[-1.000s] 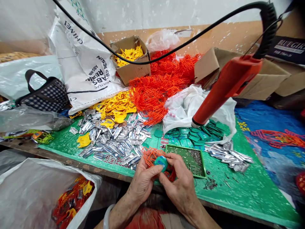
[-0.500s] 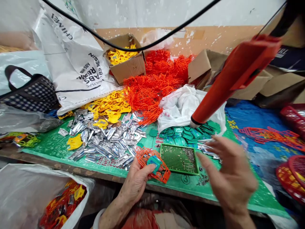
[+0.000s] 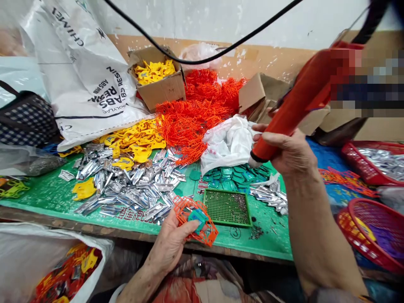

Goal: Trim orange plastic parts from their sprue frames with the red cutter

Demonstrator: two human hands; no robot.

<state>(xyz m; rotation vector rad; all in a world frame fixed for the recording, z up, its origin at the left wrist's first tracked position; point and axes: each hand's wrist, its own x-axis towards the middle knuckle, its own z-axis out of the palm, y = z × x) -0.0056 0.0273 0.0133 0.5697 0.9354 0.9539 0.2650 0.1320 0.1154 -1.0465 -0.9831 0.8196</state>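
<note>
Between thumb and fingers of my left hand [image 3: 172, 237] is an orange plastic lattice frame [image 3: 208, 237] with a teal plastic piece [image 3: 198, 219] on it, my thumb pressing on the teal piece. My right hand [image 3: 293, 153] is wrapped around a red electric screwdriver [image 3: 280, 122], which tilts down to the left from a hanging support. Its tip [image 3: 252, 163] is above a pile of teal pieces [image 3: 230, 179]. Just past the lattice frame lies a green perforated tray [image 3: 205, 210] holding small screws [image 3: 241, 206] along its right side.
Shiny metal plates [image 3: 126, 189], yellow plastic parts [image 3: 139, 136] and a tangled heap of orange frames [image 3: 192, 122] cover the left and back of the green table. A white bag [image 3: 227, 139] lies mid-table. Red baskets [image 3: 362, 235] stand right, and a black cable [image 3: 202, 61] crosses above.
My right hand has gone from open near the tray up to the red screwdriver and closed around it. My left hand still holds the orange frame; the view has turned slightly right.
</note>
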